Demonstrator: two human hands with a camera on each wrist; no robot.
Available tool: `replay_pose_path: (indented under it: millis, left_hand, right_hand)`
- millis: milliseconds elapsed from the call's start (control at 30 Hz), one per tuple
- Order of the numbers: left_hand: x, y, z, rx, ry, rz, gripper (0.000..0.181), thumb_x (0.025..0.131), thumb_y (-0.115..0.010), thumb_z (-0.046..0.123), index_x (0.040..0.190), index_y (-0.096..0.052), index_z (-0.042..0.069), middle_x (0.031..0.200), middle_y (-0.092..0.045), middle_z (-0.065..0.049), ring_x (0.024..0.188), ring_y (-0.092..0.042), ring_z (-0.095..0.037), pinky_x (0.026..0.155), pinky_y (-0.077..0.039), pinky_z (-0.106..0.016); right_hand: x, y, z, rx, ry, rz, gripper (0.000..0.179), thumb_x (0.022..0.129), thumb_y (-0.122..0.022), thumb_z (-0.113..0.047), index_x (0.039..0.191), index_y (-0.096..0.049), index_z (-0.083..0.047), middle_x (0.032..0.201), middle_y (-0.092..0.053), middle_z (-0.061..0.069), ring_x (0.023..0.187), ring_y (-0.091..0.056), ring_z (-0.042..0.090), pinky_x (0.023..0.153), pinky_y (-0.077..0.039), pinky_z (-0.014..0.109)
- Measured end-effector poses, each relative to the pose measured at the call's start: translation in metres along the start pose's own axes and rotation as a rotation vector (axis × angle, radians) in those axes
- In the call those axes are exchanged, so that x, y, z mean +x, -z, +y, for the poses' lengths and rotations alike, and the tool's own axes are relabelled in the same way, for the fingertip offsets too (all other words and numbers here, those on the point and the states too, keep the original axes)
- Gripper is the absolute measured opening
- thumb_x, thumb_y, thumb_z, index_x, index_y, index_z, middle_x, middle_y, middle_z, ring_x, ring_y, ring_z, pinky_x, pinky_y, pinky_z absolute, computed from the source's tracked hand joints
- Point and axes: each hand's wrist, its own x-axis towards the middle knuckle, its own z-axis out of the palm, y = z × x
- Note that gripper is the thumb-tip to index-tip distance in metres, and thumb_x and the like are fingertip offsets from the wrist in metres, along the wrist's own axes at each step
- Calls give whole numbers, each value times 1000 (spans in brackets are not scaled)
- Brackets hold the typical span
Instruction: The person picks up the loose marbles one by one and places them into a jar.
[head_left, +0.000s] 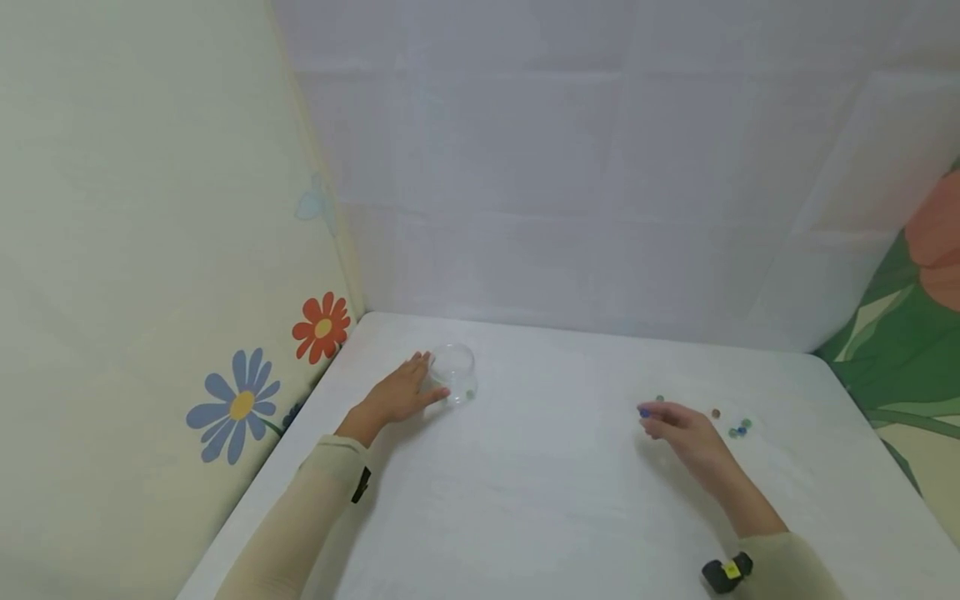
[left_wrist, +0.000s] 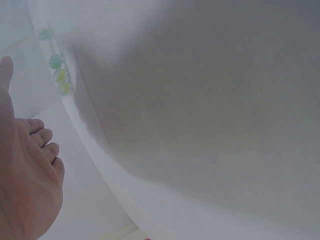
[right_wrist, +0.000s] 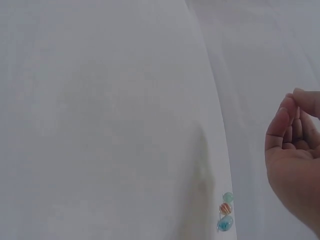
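Note:
At the far left of the table stands a clear round cup (head_left: 454, 364). My left hand (head_left: 397, 395) holds it from the left, thumb at the front and fingers along the far side. Several green and yellow marbles (left_wrist: 56, 61) lie at the cup's bottom in the left wrist view. Over the right part of the table, my right hand (head_left: 688, 435) pinches a dark blue marble (head_left: 644, 412) between thumb and fingertips. In the right wrist view the fingertips hide that marble.
Several loose marbles lie around the right hand: a green one (head_left: 660, 398) behind it, an orange-brown one (head_left: 716, 413) and a small cluster with a blue marble (head_left: 742, 431) to its right. A white cloth covers the table (head_left: 525, 500); a white sheet (head_left: 487, 167) hangs behind.

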Motion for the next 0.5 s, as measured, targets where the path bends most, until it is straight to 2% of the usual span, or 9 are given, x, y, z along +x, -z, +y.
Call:
replay_pose_path:
  millis: [500]
  left_hand:
    - [0, -2, -2, 3, 1, 8, 101, 97, -43, 72, 161, -15, -1, 168, -15, -20, 155, -14, -37, 124, -20, -54]
  right_hand:
    - [13, -28, -19, 9, 38, -32, 43, 99, -66, -30, 137, -61, -10, 130, -66, 11, 112, -64, 22, 102, -51, 47]
